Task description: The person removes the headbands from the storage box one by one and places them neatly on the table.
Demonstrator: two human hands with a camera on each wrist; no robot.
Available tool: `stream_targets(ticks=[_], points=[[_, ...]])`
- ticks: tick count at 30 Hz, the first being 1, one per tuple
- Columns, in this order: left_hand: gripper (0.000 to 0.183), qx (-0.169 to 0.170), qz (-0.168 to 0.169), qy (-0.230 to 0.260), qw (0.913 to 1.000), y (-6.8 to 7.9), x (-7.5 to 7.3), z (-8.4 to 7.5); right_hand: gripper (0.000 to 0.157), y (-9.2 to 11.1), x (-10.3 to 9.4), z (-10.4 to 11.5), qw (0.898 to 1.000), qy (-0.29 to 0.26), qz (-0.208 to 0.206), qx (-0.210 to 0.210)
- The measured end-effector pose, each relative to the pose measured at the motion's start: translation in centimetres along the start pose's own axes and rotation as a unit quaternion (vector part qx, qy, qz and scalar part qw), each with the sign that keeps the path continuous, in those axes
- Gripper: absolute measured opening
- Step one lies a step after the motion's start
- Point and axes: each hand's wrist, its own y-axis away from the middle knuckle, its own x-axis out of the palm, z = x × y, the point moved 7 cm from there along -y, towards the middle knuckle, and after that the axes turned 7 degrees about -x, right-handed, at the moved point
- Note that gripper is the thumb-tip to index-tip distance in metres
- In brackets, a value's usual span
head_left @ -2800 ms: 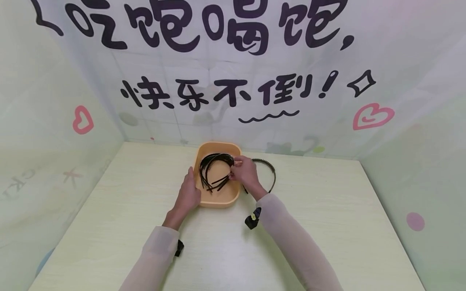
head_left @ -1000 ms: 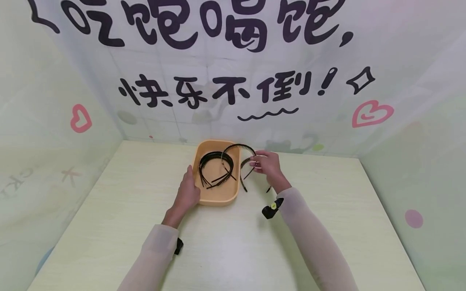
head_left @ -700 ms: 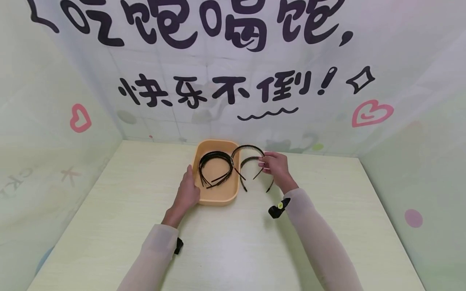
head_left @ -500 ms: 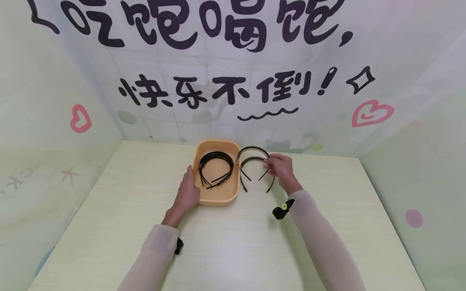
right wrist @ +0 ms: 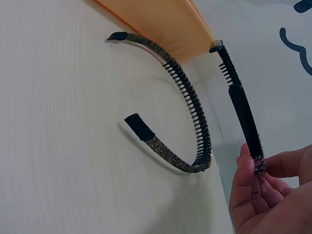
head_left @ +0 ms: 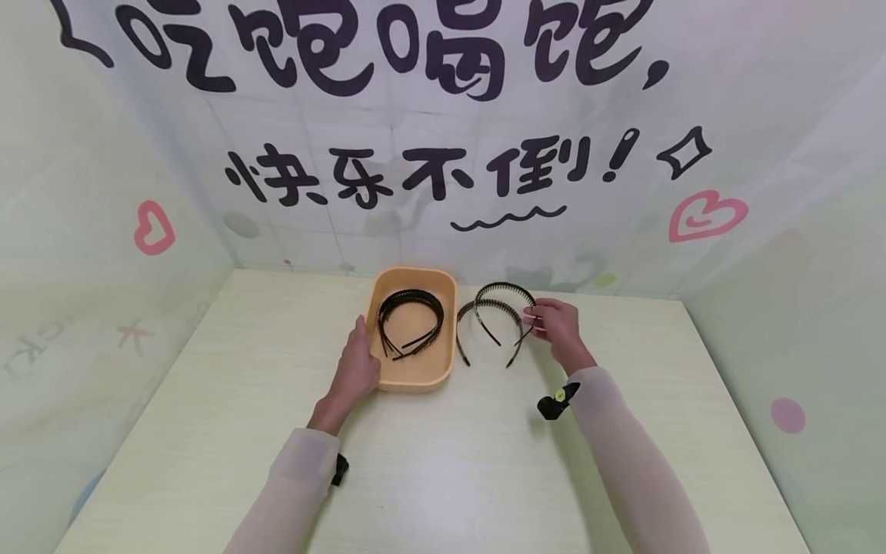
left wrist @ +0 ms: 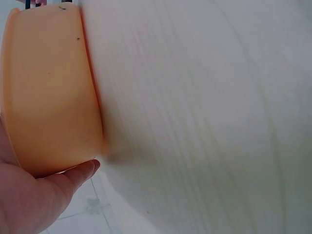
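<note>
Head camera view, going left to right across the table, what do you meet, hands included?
Left hand → orange tray with headbands in the tray → toothed headband on the table → right hand, pinching a second toothed headband.

Orange tray (head_left: 418, 378); black toothed headbands (head_left: 488, 308); pale wood-grain table (head_left: 450, 477); pink hearts (head_left: 706, 218) on backdrop.
</note>
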Motion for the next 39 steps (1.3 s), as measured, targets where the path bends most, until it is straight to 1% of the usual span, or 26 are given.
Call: stream_targets(ticks=[6,10,15,19,31,39], points=[[0.078,0.000,0.004,0.001,1.0000,0.0,0.0,-0.1,0.038,-0.3,-1.7,-0.3,1.000,0.003,-0.009,0.003],[0.078,0.002,0.006,0.003,1.0000,0.1,0.0,-0.1,0.040,-0.4,-2.6,-0.5,1.000,-0.005,-0.013,0.005],[0.078,0.003,0.005,0.004,1.0000,0.1,0.1,0.1,0.041,-0.5,-3.5,-0.9,1.000,-0.018,-0.017,0.013],[0.077,0.003,0.001,0.003,1.0000,0.1,0.1,0.0,0.041,-0.7,-4.2,-1.3,0.999,-0.022,-0.018,0.023],[0.079,-0.001,0.001,0.004,1.0000,0.1,0.1,0.2,0.044,-1.1,-6.3,-2.1,0.999,-0.031,-0.022,0.037],[0.078,-0.003,0.000,0.006,1.0000,0.1,0.1,0.1,0.041,-1.1,-7.7,-2.4,0.998,-0.025,-0.039,0.044]])
